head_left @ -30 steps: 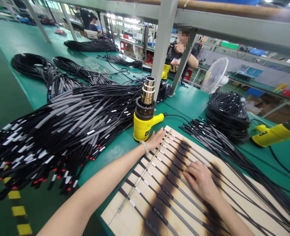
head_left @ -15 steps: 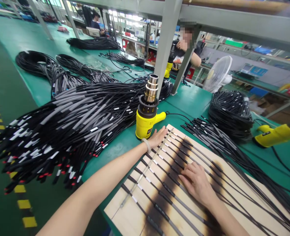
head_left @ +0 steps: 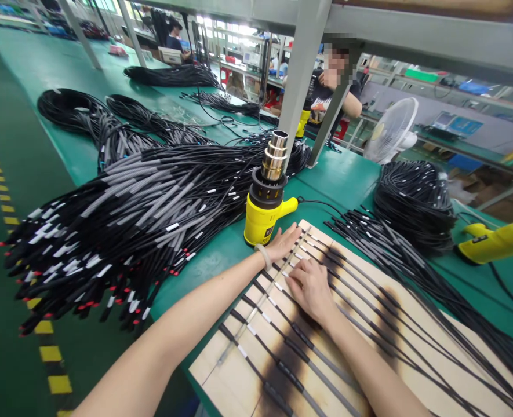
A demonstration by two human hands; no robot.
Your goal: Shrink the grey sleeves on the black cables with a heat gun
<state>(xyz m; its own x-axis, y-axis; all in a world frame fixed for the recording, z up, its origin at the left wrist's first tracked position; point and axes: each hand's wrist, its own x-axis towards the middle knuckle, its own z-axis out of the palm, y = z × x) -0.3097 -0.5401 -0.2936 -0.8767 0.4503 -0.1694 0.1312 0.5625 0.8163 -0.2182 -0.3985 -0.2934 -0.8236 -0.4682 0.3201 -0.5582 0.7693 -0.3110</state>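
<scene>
A wooden board point(head_left: 221, 370) with dark scorched bands lies before me, and several black cables point(head_left: 277, 310) with grey sleeves and white labels run across it side by side. Along the board's left part, a thin strip point(head_left: 256, 310) crosses over the cable ends. My left hand point(head_left: 283, 243) rests at the board's far left corner, its fingers stretched out by the strip's far end. Close to it, my right hand point(head_left: 312, 288) has its fingers curled down on a cable near a white label; the fingertips are partly hidden.
Behind my left hand a yellow heat gun point(head_left: 262, 217) stands nozzle up. A large cable bundle point(head_left: 152, 197) spreads leftward. Right of the board lie more cables point(head_left: 382, 243), a coil point(head_left: 415, 202) and another yellow heat gun point(head_left: 495, 240). A white fan point(head_left: 390, 130) and a person point(head_left: 337, 87) are beyond.
My right hand has moved left and away from me across the board, from the middle of the cables to their labelled ends. My left hand stays at the corner. The view has shifted slightly.
</scene>
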